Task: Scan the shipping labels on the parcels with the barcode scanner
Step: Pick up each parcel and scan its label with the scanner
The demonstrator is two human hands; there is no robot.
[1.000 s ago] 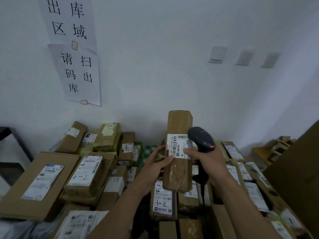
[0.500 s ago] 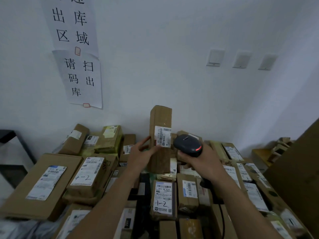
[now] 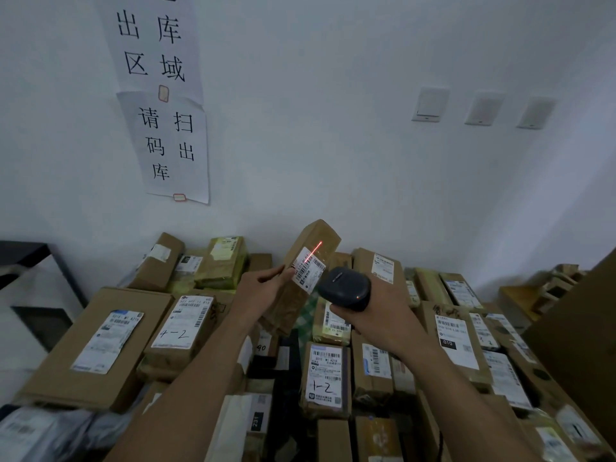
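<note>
1. The held parcel (image 3: 328,235), a narrow brown carton wrapped in clear tape, is lifted above the middle of the pile of parcels (image 3: 328,378). It leans with its top end toward 1 o'clock.
2. The left hand (image 3: 263,290) comes in from 9 o'clock of the carton and grips it around its middle. The thumb tip is at the edge of the shipping label (image 3: 309,274), and the other fingers are out of sight behind the carton.
3. The right hand (image 3: 380,323) is wrapped round the barcode scanner (image 3: 343,288), which sits at 4 o'clock of the label, close to it but not touching.
4. A red scan line (image 3: 314,251) lies across the label's upper end and runs off onto bare cardboard toward 1 o'clock. By my reading the beam only partly covers the barcode.
5. Handling, as a judgement: one hand carries the carton tilted with ease, so it is probably light. It looks stiff, with firm edges, though the glossy tape could be slippery.
6. The best hold is across the narrow sides at mid-length, below the label. That keeps thumb and fingers off the barcode and the labelled face turned flat to the scanner.
7. Risk: a loose hold on the tape could let the carton twist off the beam.
</note>
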